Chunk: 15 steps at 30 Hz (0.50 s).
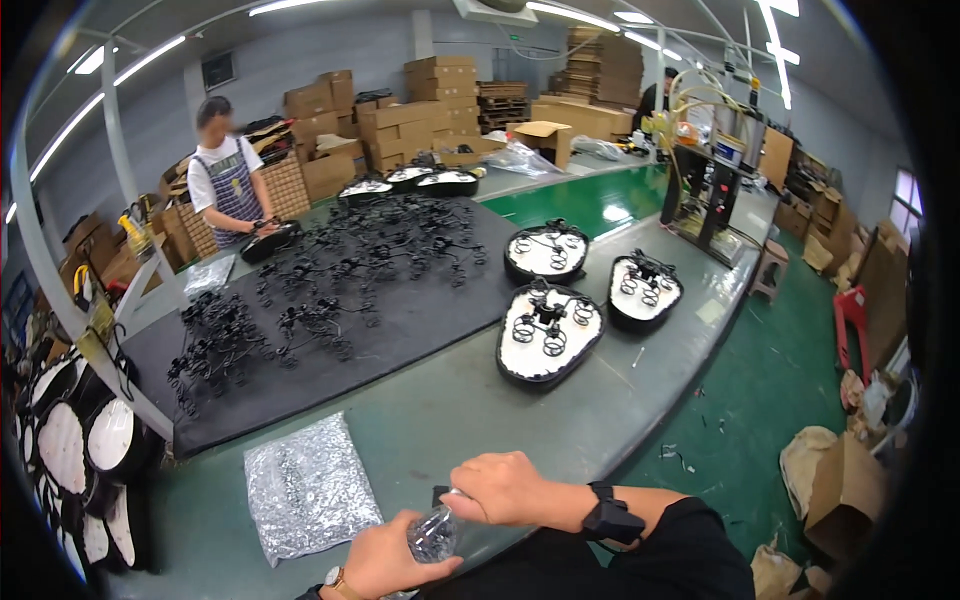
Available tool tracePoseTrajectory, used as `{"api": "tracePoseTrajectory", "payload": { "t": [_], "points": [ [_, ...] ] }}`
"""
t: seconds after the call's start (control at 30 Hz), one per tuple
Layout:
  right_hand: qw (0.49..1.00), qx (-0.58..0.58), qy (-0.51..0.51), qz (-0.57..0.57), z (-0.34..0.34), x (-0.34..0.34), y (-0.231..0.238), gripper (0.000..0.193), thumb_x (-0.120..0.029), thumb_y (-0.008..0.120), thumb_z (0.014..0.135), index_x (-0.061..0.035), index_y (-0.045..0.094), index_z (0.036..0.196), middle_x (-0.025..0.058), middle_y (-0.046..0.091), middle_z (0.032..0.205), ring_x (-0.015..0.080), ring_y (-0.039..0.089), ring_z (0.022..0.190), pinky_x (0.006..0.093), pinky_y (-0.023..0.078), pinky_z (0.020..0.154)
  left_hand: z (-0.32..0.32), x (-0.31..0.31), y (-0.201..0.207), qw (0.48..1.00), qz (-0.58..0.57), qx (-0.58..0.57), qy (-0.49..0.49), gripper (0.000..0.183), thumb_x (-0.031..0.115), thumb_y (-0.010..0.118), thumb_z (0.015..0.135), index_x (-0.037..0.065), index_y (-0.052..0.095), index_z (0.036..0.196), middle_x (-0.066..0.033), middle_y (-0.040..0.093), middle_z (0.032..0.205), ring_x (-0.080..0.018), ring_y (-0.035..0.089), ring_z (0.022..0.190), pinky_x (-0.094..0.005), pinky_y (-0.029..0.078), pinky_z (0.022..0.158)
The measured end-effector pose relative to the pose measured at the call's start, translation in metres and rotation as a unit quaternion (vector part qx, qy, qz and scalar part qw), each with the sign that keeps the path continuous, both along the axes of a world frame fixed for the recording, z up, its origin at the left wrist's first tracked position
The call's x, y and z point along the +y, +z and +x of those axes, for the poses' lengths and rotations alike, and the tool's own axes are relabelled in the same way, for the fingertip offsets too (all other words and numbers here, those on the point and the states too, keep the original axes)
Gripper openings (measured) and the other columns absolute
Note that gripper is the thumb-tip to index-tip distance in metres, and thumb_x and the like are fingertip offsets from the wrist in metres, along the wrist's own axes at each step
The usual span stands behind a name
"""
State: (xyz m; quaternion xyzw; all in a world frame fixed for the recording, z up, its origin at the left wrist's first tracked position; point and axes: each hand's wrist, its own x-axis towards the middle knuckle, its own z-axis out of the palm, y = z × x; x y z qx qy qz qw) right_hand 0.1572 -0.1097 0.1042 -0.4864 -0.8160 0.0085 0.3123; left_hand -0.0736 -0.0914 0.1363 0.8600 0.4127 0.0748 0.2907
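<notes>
At the near edge of the table, my left hand is wrapped round a small clear plastic bag with dark bits showing inside. My right hand is closed in a fist, its thumb and fingers pinching the upper end of the same bag. A small black piece sticks out beside the right fingers; what it is I cannot tell. Left of my hands a crinkled silvery plastic packet lies flat on the grey-green table.
Beyond, several black spring assemblies cover a dark mat. Right of it stand three black shells with white filling, the nearest among them. A co-worker handles a black shell at the far left. A dispensing machine stands far right.
</notes>
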Motion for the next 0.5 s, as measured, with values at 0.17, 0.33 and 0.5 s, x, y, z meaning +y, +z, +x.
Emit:
{"api": "tracePoseTrajectory", "payload": {
  "t": [0.17,0.33,0.5],
  "points": [
    [0.987,0.144,-0.068,-0.033,0.005,-0.009,-0.025,0.035,-0.044,0.063,0.095,-0.0102,0.066,0.085,0.0082,0.064,0.069,0.0295,0.065,0.066,0.0411,0.049,0.054,0.014,0.005,-0.015,0.997,0.063,0.034,-0.011,0.078,0.065,0.083,0.064,0.004,0.064,0.108,-0.0151,0.073,0.08,-0.0331,0.074,0.076,-0.0387,0.058,0.069],
    [0.961,0.163,-0.045,-0.22,0.015,-0.034,-0.007,0.035,-0.046,0.06,0.098,-0.0126,0.07,0.101,0.0104,0.069,0.078,0.0348,0.066,0.071,0.0429,0.051,0.064,0.029,0.008,-0.015,0.985,0.123,0.065,-0.104,0.076,0.062,0.083,0.064,0.006,0.062,0.112,-0.0116,0.073,0.086,-0.0336,0.072,0.076,-0.0406,0.057,0.064],
    [0.93,0.271,-0.001,-0.249,0.037,-0.059,-0.054,0.036,-0.04,0.057,0.102,-0.0154,0.07,0.125,0.0111,0.074,0.087,0.0286,0.069,0.076,0.0375,0.054,0.07,0.052,0.006,-0.023,0.976,0.118,0.021,-0.18,0.076,0.058,0.083,0.069,0.006,0.061,0.12,-0.0114,0.072,0.1,-0.0322,0.071,0.085,-0.0406,0.057,0.07]
  ]
}}
